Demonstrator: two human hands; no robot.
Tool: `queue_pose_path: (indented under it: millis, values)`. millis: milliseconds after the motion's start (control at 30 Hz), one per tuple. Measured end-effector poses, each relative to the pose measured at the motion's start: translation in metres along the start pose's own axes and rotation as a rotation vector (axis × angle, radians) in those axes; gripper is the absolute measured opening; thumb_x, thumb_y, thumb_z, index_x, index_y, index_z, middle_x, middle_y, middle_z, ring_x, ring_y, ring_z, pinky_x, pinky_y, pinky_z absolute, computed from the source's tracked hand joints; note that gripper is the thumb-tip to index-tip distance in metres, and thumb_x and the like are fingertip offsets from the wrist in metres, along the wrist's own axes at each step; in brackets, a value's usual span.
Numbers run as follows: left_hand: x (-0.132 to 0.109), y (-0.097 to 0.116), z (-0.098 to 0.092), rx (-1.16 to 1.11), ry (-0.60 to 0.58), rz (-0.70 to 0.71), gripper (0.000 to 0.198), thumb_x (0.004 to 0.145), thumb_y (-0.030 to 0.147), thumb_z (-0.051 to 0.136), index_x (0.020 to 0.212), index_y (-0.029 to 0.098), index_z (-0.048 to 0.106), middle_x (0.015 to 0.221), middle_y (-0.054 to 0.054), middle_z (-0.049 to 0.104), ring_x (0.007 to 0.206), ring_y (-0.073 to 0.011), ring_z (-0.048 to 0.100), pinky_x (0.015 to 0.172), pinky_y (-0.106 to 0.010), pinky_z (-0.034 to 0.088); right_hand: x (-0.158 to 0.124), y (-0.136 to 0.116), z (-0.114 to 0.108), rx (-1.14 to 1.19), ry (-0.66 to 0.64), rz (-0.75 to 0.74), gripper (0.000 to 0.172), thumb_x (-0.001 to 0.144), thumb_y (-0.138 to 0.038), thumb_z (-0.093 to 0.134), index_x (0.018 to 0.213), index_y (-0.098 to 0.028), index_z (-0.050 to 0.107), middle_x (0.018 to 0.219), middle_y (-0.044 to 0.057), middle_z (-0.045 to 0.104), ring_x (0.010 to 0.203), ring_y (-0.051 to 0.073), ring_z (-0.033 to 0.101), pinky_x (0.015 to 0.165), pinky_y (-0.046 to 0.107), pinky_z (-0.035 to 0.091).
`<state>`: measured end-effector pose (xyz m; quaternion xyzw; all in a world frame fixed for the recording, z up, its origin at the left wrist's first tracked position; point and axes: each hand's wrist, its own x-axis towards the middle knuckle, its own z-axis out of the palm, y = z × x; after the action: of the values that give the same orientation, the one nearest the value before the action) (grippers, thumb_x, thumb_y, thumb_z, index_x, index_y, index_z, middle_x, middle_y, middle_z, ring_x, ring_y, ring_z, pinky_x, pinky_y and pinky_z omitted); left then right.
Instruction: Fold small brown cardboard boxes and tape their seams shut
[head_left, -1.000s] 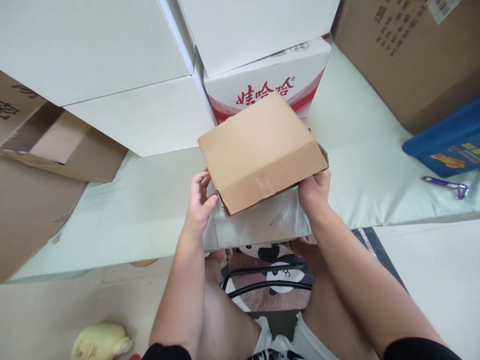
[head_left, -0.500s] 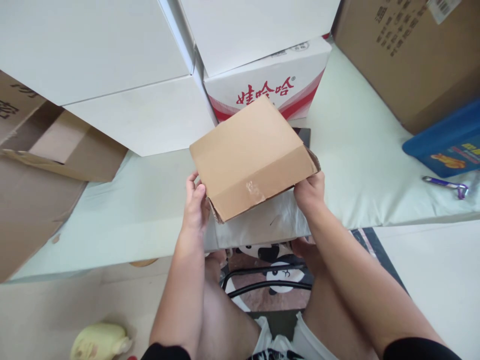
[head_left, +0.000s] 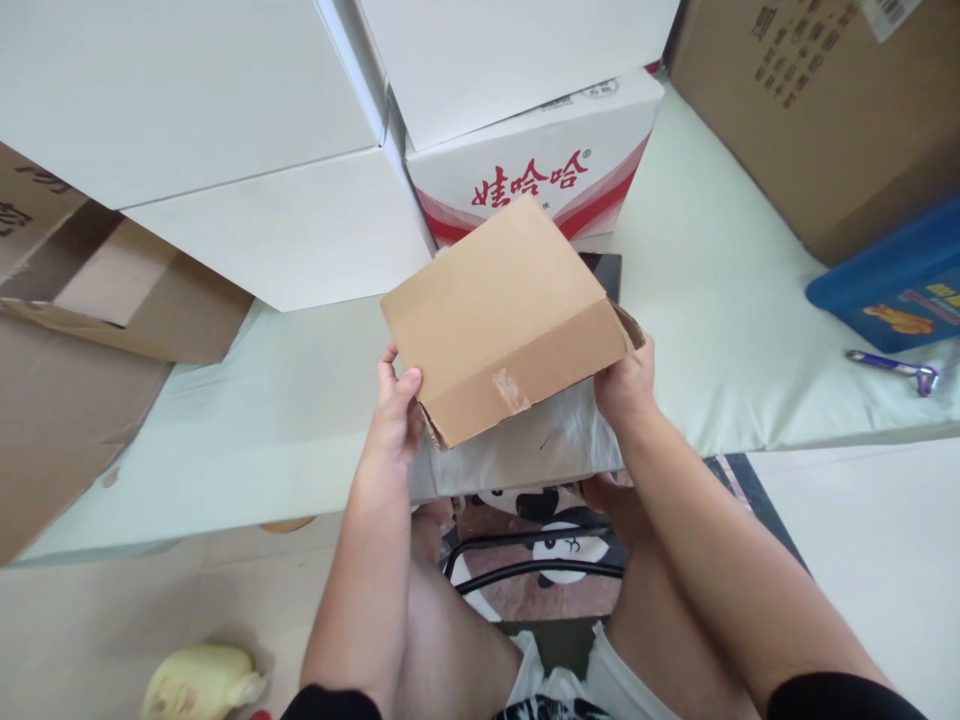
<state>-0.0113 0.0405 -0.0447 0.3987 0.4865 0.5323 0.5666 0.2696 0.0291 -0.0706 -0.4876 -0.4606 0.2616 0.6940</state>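
A small brown cardboard box (head_left: 495,300) is held up at a tilt over the pale green cloth surface, with a strip of clear tape on its near side. My left hand (head_left: 397,408) grips its left end, the thumb on the side and the fingers reaching behind. At the right end, my right hand (head_left: 627,380) is closed on the lower corner beside a loose flap, with most of its fingers hidden under the box. Partly covered by the box, a flat dark object (head_left: 609,272) lies on the cloth behind it.
Large white boxes (head_left: 285,230) and a white carton with red print (head_left: 532,170) stand at the back. Open brown cartons (head_left: 90,380) fill the left. A big brown carton (head_left: 810,130), a blue container (head_left: 892,280) and a purple-handled tool (head_left: 889,368) are at the right.
The cardboard box has shifted very slightly right and down, still tilted, and both hands have moved with it, keeping their hold. Other things stay where they were.
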Motion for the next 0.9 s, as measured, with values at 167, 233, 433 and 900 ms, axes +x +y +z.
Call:
queue_pose_path:
  millis: [167,233,433,900]
  values:
    - [-0.004,0.004,0.008,-0.079,0.056,-0.122,0.071,0.062,0.059,0.089,0.115,0.027,0.055,0.116,-0.005,0.074,0.114,-0.0301,0.071,0.091,-0.04,0.058,-0.002,-0.002,0.005,0.078,0.011,0.067,0.038,0.082,-0.049,0.068,0.109,-0.023,0.073,0.106,0.006,0.077,0.103,0.026,0.071,0.094,0.044,0.056]
    - [-0.006,0.009,0.012,-0.12,0.087,-0.189,0.069,0.063,0.061,0.087,0.113,0.023,0.059,0.113,-0.007,0.075,0.121,-0.0323,0.068,0.096,-0.041,0.057,-0.003,-0.003,0.007,0.09,-0.006,0.119,0.04,0.082,-0.049,0.068,0.111,-0.023,0.073,0.104,0.006,0.076,0.1,0.026,0.071,0.088,0.043,0.058]
    - [-0.009,0.02,0.02,-0.184,0.098,-0.267,0.063,0.057,0.067,0.086,0.096,0.022,0.069,0.101,-0.01,0.079,0.12,-0.0402,0.068,0.089,-0.044,0.061,-0.004,-0.004,0.008,0.123,-0.022,0.169,0.038,0.08,-0.047,0.071,0.111,-0.025,0.074,0.093,0.004,0.074,0.094,0.025,0.071,0.078,0.039,0.06]
    - [-0.009,0.023,0.023,-0.252,0.136,-0.293,0.043,0.069,0.055,0.081,0.093,0.022,0.071,0.088,-0.008,0.08,0.107,-0.0337,0.075,0.084,-0.036,0.064,-0.005,-0.001,0.007,0.15,-0.043,0.172,0.031,0.08,-0.043,0.071,0.106,-0.027,0.073,0.105,0.004,0.076,0.105,0.028,0.07,0.088,0.048,0.059]
